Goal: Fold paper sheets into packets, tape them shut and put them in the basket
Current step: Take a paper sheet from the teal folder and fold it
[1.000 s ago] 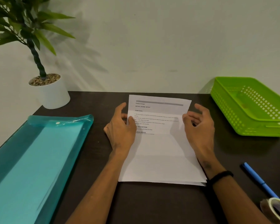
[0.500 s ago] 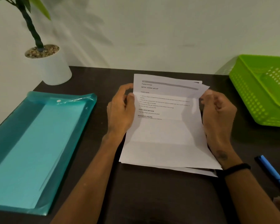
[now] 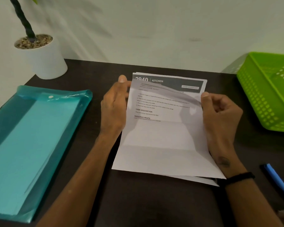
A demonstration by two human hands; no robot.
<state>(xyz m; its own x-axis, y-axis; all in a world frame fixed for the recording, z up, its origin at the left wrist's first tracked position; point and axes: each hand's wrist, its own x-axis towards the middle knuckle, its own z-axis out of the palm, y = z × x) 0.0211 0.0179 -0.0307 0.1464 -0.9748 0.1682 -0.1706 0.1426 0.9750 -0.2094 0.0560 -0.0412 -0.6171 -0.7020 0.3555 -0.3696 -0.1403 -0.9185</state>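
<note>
A small stack of printed white paper sheets lies in the middle of the dark table. The top sheet (image 3: 164, 138) is raised at its far edge, baring the dark "KITCHEN" header of the sheet underneath (image 3: 174, 81). My left hand (image 3: 115, 108) holds the top sheet's left edge, thumb on top. My right hand (image 3: 220, 115) pinches its upper right edge between thumb and curled fingers. The green plastic basket (image 3: 259, 102) stands at the right, and I see nothing in the part that shows.
A teal plastic document folder (image 3: 33, 145) with sheets inside lies at the left. A white plant pot (image 3: 43, 58) stands at the back left corner. A blue pen (image 3: 279, 182) lies at the right front. The wall runs along the table's far edge.
The top sheet's far edge has lifted off the stack, uncovering the header of the sheet below. The view has moved closer and dipped; the tape roll has left the frame.
</note>
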